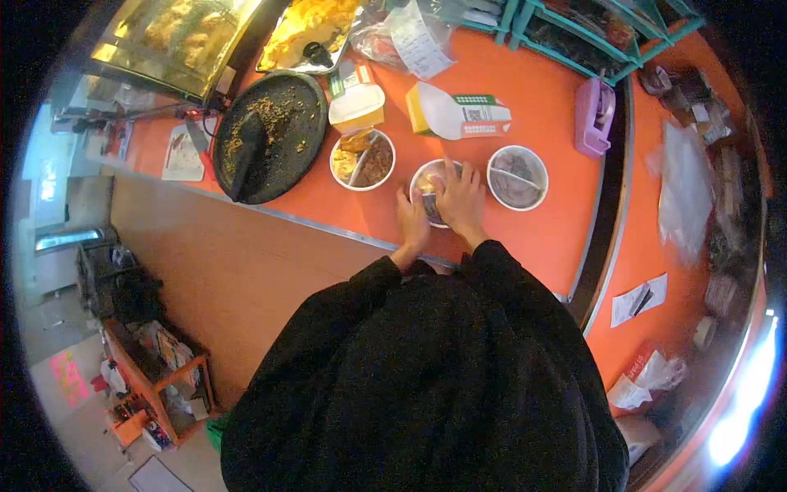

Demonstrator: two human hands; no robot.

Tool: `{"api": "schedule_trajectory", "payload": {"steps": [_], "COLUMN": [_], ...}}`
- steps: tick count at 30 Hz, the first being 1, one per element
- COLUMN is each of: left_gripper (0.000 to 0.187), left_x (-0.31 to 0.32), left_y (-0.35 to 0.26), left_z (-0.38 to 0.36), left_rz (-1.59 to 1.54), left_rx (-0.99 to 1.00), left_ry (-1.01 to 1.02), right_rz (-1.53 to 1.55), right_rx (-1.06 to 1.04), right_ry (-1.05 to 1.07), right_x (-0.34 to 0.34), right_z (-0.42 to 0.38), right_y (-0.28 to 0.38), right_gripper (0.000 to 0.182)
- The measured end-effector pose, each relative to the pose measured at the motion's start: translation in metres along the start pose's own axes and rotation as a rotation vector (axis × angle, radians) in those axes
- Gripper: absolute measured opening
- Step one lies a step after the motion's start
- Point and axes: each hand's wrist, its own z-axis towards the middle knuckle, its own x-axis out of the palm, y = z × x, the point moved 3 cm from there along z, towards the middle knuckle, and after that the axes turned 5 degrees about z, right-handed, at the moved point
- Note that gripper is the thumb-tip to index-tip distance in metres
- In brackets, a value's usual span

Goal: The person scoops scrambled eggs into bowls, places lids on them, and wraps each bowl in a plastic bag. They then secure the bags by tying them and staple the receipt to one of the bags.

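A round white bowl [435, 220] with food in it stands on the orange counter, between my two hands. My left hand [413, 220] rests against its left side, fingers along the rim. My right hand [461, 199] reaches over its right side, fingers bent across the top and hiding much of the inside. Just right of it is another white bowl [518, 179] with a divider and a clear, shiny cover or insert. To the left a third, divided bowl [363, 161] holds yellow pieces on one side and brown crumbly food on the other.
A large black stone plate with a pestle [271, 135] lies left, beside a red-handled knife [199, 148]. Food boxes [460, 111] lie behind the bowls. A purple caddy [594, 117] and teal racks [574, 37] stand right. The counter's metal edge [344, 232] runs close to me.
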Motion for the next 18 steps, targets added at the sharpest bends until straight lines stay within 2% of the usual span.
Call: {"api": "schedule_trajectory", "payload": {"steps": [1,3,4,5,7,10,11,14,17,18], "left_gripper": [0.05,0.055,0.056,0.057,0.057,0.056,0.054,0.051,0.048,0.047], "left_x": [0.003,-0.002,-0.007,-0.012,-0.017,-0.024,-0.025,0.019,0.076,0.088], "left_y": [0.004,0.011,0.006,0.0,-0.007,-0.047,-0.077,-0.107,-0.116,-0.112], "left_z": [-0.002,-0.001,-0.002,-0.001,0.005,0.012,0.01,0.019,0.03,0.027], "left_rz": [-0.027,-0.08,-0.049,-0.016,0.039,-0.212,-0.15,-0.024,0.212,0.195], "left_rx": [-0.059,-0.171,-0.154,-0.135,-0.111,0.05,0.038,0.09,0.399,0.397], "left_ry": [0.104,0.31,0.323,0.339,0.335,0.369,0.443,0.656,0.607,0.59], "right_rz": [0.005,0.176,0.266,0.316,0.312,0.325,0.312,0.179,-0.01,-0.038], "right_rx": [-0.006,0.067,0.107,0.073,0.148,0.234,0.259,0.284,0.413,0.428], "right_ry": [-0.008,0.147,0.229,0.035,0.045,0.013,-0.019,-0.131,-0.071,-0.067], "right_x": [-0.003,0.012,0.017,0.016,0.018,-0.031,-0.054,-0.085,-0.108,-0.108], "right_z": [0.002,0.017,0.02,0.019,0.014,0.012,0.014,0.021,0.035,0.034], "right_y": [-0.002,-0.03,-0.038,-0.037,-0.038,-0.036,-0.043,-0.089,-0.125,-0.133], "right_gripper": [0.039,0.031,0.03,0.028,0.028,0.028,0.029,0.029,0.03,0.03]}}
